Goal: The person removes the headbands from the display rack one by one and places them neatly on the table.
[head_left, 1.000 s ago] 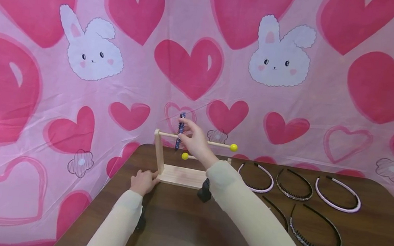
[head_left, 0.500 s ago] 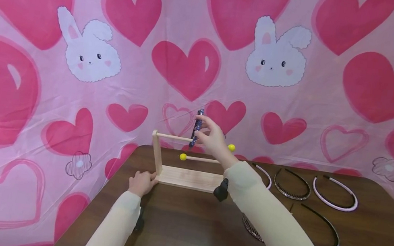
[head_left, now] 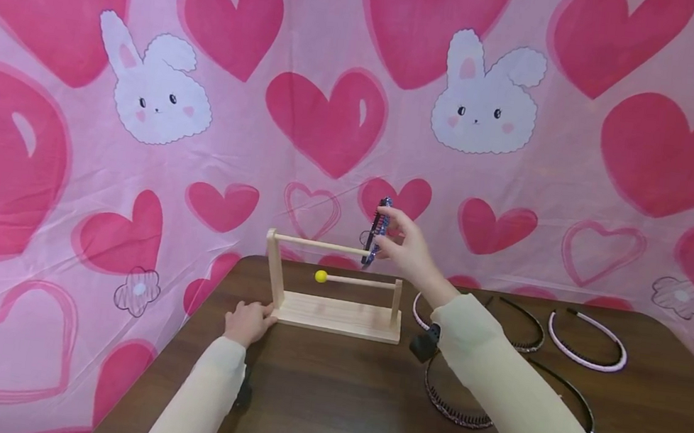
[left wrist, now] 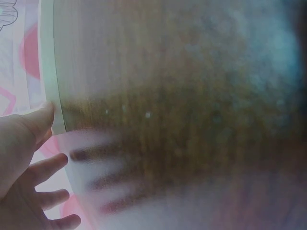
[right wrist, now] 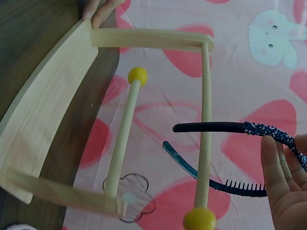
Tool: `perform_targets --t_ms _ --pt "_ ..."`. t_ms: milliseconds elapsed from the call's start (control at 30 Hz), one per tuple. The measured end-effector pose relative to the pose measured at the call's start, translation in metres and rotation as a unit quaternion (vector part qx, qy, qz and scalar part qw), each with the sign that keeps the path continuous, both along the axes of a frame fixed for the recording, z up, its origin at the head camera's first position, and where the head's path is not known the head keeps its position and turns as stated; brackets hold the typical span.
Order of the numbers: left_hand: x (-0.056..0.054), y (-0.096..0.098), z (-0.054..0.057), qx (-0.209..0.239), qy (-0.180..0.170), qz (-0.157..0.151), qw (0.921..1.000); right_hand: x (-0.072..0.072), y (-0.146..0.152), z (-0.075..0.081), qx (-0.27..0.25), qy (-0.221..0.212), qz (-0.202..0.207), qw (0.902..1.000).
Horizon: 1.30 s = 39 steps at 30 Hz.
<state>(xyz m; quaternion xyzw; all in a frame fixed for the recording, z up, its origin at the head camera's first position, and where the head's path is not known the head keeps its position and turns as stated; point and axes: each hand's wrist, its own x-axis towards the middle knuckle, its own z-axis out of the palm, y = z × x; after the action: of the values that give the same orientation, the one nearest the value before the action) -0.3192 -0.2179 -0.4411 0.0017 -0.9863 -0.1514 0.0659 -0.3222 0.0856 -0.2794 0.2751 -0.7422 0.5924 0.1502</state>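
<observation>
My right hand (head_left: 405, 241) pinches a headband (head_left: 377, 231) covered in dark blue sequins, with black comb teeth inside. In the right wrist view the headband (right wrist: 230, 189) straddles the upper dowel of the wooden stand (right wrist: 207, 96), one leg before the rod and the other behind it, near the yellow ball end (right wrist: 199, 219). In the head view that ball is hidden. Down at the stand's left end, my left hand (head_left: 248, 321) holds the corner of its base (head_left: 336, 315) between thumb and index finger; the other fingers are spread.
A lower dowel (head_left: 359, 281) with a yellow ball points left from the stand's short post (head_left: 396, 304). Several headbands lie on the brown table (head_left: 326, 400) at right, including a pale pink one (head_left: 587, 362) and a dark one (head_left: 459, 418), partly behind my right sleeve (head_left: 508, 378).
My right hand has carried the blue headband rightward along the upper dowel, from near the left post to the ball end. The left hand has stayed at the base.
</observation>
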Motion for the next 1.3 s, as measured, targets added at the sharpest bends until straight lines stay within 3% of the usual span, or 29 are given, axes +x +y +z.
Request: perform_targets --t_ms 333,633,1300 --pt "0.0 0.0 0.0 -0.006 -0.003 -0.004 1.0 0.006 0.037 0.001 -0.006 -0.006 -0.009 0.9999" --pt "0.0 -0.001 -0.001 0.001 -0.005 -0.001 1.0 0.013 0.075 -0.003 -0.023 -0.018 -0.042 0.9987" --pt "0.002 -0.001 -0.001 0.001 -0.001 -0.001 1.0 0.034 0.163 -0.022 -0.036 -0.01 -0.062 0.9974"
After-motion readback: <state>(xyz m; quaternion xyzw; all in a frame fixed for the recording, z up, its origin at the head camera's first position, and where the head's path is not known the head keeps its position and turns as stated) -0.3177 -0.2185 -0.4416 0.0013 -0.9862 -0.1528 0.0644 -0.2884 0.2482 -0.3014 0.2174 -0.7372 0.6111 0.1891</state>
